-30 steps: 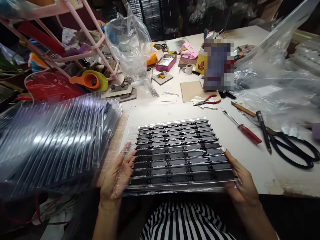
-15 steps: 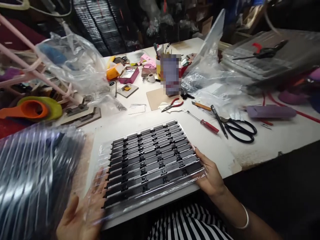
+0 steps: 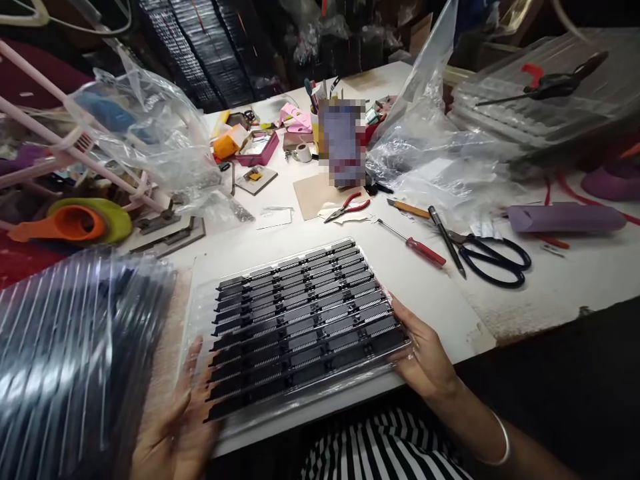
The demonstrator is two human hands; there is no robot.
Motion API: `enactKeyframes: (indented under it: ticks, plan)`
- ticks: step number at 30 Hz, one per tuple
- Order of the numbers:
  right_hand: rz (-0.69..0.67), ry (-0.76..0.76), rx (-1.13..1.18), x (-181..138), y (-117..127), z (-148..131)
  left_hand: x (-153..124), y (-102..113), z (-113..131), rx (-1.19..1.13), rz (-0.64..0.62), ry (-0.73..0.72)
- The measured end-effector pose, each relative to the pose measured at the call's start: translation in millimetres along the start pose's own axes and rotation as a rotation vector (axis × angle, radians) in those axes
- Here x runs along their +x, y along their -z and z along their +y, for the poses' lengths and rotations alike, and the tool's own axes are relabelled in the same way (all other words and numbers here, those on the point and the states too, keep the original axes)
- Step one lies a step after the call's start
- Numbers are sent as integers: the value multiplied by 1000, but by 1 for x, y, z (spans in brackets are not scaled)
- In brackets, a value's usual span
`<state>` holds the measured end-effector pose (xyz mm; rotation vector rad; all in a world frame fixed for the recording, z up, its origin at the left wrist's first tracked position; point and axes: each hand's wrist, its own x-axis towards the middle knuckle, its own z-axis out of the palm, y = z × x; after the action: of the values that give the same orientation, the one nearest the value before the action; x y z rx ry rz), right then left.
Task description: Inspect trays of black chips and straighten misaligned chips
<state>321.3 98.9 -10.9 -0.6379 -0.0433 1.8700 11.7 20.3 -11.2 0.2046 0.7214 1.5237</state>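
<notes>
Tray [image 3: 300,327] (clear plastic) sits gripped between left hand [image 3: 175,420] and right hand [image 3: 425,360].

Tray [image 3: 200,313] clear glossy plastic; table [image 3: 430,293] matt white, worn.

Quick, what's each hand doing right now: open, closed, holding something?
Left hand: open, flat against the left edge of the tray; blurred.
Right hand: closed on the tray's right edge.
</notes>
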Motion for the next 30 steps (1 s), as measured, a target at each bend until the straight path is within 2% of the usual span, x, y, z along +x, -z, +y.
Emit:
enactKeyframes:
  ticks: [7, 13, 17, 23, 30]
  plan:
    - [11, -127, 44, -5, -6, -1, -2, -1, -5, -52, -37, -23]
    - [17, -111, 50, -6, -7, 4, -1, -5, -7, -53, -4, -39]
    - [43, -120, 79, -4, -6, 5, -2, -4, -8, -69, -29, -58]
    - [40, -166, 107, -5, -4, 3, -3, 2, -8, -136, -155, -54]
    - [82, -132, 17, -6, -7, -3, 4, 3, -1, -198, -314, -1]
